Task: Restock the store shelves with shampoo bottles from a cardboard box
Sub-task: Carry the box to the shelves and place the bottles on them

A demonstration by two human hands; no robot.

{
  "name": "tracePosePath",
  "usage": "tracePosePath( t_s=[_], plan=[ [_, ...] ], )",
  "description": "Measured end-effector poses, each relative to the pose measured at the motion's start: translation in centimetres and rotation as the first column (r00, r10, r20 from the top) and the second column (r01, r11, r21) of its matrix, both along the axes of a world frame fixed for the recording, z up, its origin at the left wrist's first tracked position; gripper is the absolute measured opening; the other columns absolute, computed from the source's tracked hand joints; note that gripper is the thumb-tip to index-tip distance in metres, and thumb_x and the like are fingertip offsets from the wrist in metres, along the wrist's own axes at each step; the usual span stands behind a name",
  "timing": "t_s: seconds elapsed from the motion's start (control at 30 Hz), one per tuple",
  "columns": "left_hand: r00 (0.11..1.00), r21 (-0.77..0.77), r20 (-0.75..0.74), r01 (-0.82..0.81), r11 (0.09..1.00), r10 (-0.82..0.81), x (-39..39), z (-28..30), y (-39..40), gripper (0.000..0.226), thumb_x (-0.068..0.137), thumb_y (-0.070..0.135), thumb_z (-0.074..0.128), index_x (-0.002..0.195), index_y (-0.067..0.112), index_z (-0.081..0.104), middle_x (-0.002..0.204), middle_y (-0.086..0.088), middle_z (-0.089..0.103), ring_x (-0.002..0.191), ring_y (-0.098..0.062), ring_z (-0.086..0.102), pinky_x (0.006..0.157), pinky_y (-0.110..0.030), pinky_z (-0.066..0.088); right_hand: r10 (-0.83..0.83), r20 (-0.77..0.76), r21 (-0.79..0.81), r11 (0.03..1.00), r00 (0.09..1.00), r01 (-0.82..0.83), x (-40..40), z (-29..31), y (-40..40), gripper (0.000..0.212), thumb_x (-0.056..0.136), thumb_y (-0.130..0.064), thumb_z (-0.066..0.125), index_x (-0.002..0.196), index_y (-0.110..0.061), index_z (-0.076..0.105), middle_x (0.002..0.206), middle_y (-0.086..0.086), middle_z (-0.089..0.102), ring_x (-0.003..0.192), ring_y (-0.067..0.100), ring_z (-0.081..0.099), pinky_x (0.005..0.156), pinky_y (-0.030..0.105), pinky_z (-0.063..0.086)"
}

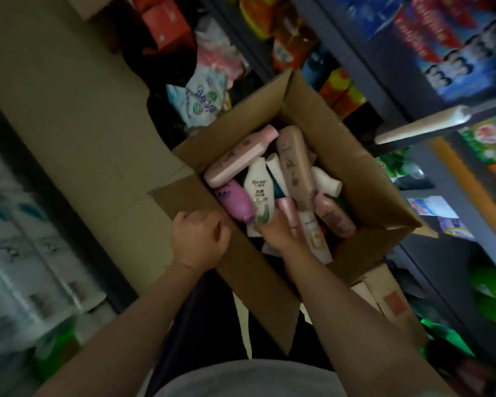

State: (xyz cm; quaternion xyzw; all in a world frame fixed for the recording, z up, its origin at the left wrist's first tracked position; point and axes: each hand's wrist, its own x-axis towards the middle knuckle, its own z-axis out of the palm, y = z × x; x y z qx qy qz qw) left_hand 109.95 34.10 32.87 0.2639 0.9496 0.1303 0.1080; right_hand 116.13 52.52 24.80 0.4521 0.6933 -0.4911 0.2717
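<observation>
At the far left stood blurred white and teal packs point(17, 253) beside the pale floor point(69, 116). The left hand point(198, 242) gripped the near rim of the cardboard box point(364, 179), fingers curled over the edge. Inside the box lay a jumble of shampoo bottles: a purple bottle point(236, 203), a long pink bottle point(238, 159), and a white bottle point(259, 193) whose label seemed to read "Rejoice", though blur left that uncertain; no other writing could be made out. The right hand point(278, 233) reached down among the bottles at the base of the white one; whether its fingers had closed round anything I could not tell, since they were hidden among the bottles. A tall beige bottle point(295, 167) lay lengthways across the heap. To the right ran the store shelves point(418, 121), crowded with colourful packs, with no shampoo recognisable there. Judging by the heaped box, restocking looked barely begun, nearly every bottle yet to be shelved.
</observation>
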Motion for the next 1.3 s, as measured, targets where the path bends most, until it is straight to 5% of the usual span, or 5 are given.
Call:
tracePosePath(
  t_s=[0.63,0.73,0.83,1.0,1.3],
  plan=[
    [0.999,0.113,0.017,-0.045,0.993,0.043,-0.5,0.0,0.3,0.023,0.082,0.027,0.050,0.072,0.019,0.068,0.069,0.003,0.066,0.066,-0.020,0.061,0.065,-0.032,0.030,-0.375,0.088,-0.377,0.845,0.923,0.380,3.0,4.8,3.2,0.057,0.075,-0.019,0.083,0.127,-0.014,0.061,0.108,0.008,0.074,0.096,0.026,0.072,0.082,0.047,0.059],
    [0.922,0.313,0.382,-0.198,0.929,0.068,-1.2,3.4,4.7,0.021,0.091,0.027,0.054,0.082,0.017,0.069,0.076,0.002,0.068,0.071,-0.013,0.062,0.066,-0.029,0.045,-0.478,-0.046,-0.517,0.763,0.877,0.388,4.8,10.2,4.4,0.052,0.076,-0.012,0.081,0.125,-0.016,0.063,0.113,0.007,0.073,0.105,0.027,0.069,0.092,0.048,0.055],
    [0.561,0.386,0.824,-0.458,0.801,-0.076,-1.3,8.5,10.7,0.020,0.092,0.039,0.067,0.105,0.023,0.069,0.100,0.006,0.075,0.097,-0.006,0.069,0.082,-0.021,0.051,-0.493,-0.233,-0.602,0.750,0.838,0.274,5.2,16.6,6.4,0.050,0.077,-0.004,0.077,0.124,-0.012,0.062,0.116,0.012,0.071,0.105,0.030,0.068,0.087,0.043,0.056],
    [0.461,0.586,0.809,-0.579,0.567,-0.366,1.3,20.5,18.5,0.049,0.081,0.027,0.078,0.125,0.013,0.062,0.115,-0.014,0.072,0.104,-0.032,0.070,0.085,-0.045,0.057,-0.318,-0.547,-0.377,0.919,0.775,0.112,7.8,29.6,10.5,0.051,0.081,-0.003,0.077,0.126,-0.019,0.058,0.115,0.001,0.072,0.107,0.023,0.068,0.086,0.035,0.055],
    [0.489,0.824,0.532,-0.113,0.555,-0.691,7.9,36.2,27.2,0.059,0.065,0.026,0.085,0.121,0.024,0.066,0.113,-0.004,0.074,0.107,-0.024,0.069,0.089,-0.043,0.058,-0.059,-0.812,0.227,0.885,0.581,0.406,16.2,44.1,17.4,0.043,0.074,-0.022,0.086,0.110,-0.034,0.065,0.100,-0.019,0.070,0.092,-0.005,0.064,0.070,0.014,0.051]
  ],
)
